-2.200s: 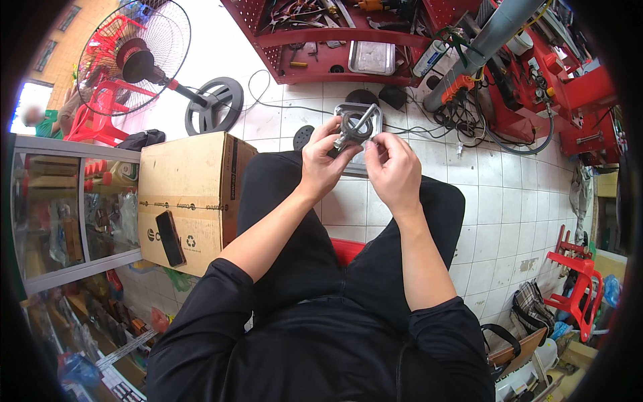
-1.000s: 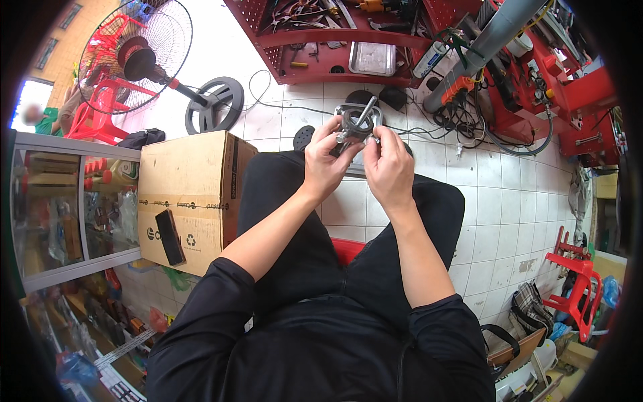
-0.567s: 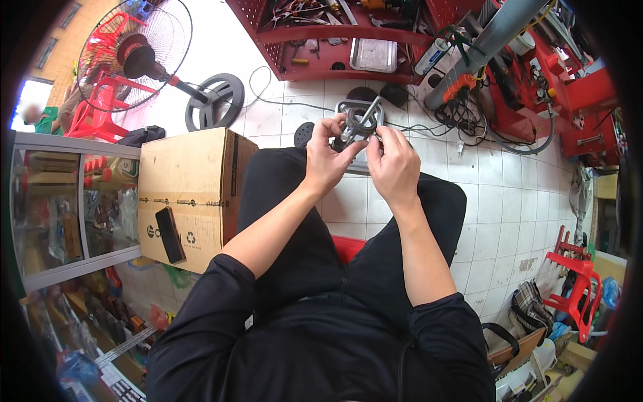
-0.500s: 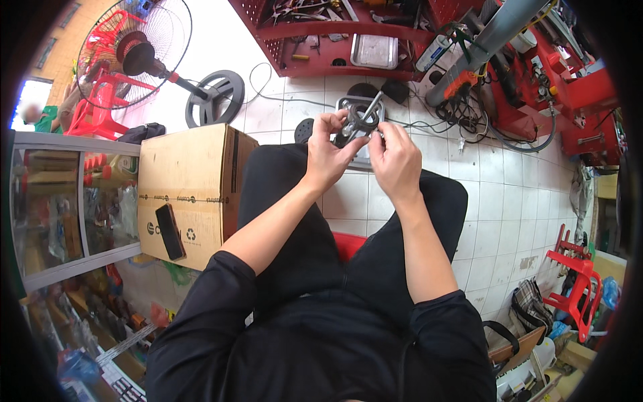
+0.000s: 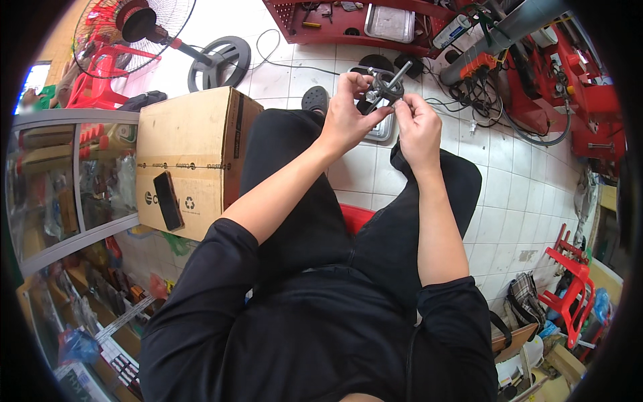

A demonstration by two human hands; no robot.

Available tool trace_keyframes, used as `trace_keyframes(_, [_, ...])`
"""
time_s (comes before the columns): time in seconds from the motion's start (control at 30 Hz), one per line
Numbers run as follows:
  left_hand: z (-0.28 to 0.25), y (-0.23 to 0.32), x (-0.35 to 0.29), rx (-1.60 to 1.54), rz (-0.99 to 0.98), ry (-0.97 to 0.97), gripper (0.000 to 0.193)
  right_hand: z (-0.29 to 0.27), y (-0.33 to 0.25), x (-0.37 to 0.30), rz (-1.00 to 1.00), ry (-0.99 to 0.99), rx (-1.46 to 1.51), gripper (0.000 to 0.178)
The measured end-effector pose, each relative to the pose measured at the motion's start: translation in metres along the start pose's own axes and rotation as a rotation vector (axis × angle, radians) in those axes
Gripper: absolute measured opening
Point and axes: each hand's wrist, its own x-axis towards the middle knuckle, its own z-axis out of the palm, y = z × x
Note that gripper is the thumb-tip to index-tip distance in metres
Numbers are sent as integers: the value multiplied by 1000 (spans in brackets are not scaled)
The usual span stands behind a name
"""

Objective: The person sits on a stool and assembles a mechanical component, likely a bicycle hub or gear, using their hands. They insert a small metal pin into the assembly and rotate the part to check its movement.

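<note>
Above the floor, beyond my knees, I hold a round dark metal part with a bright rod point(image 5: 400, 75) sticking up from it. My left hand point(image 5: 349, 115) grips it from the left, thumb below and fingers at its upper side. My right hand point(image 5: 420, 128) is closed, its thumb and fingertips pinched at the part's lower right edge. Whether a small piece sits in that pinch is too small to tell. Below the hands a silvery metal tray point(image 5: 382, 131) lies on the white tiles, partly hidden by my hands and the part.
A cardboard box point(image 5: 182, 127) stands at my left with a phone point(image 5: 167, 201) on top, beside a glass cabinet point(image 5: 75, 174). A fan point(image 5: 144, 27) stands far left. Ahead is a red tool rack point(image 5: 315, 33). Cables point(image 5: 474, 94) and red equipment point(image 5: 536, 100) lie to the right.
My view has shifted, and both hands with the metal part now appear higher and farther right. The grip looks much the same. A dark shoe shows more fully beside my left knee.
</note>
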Motion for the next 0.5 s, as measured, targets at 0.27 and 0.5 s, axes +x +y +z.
trace_keyframes(0.27, [6,-16,31,-558,-439,31,69,11,29,11,30,81,304,37])
trace_keyframes(0.5, [17,-39,44,-1003,-831,48,41,18,51,19,626,-427,700,72])
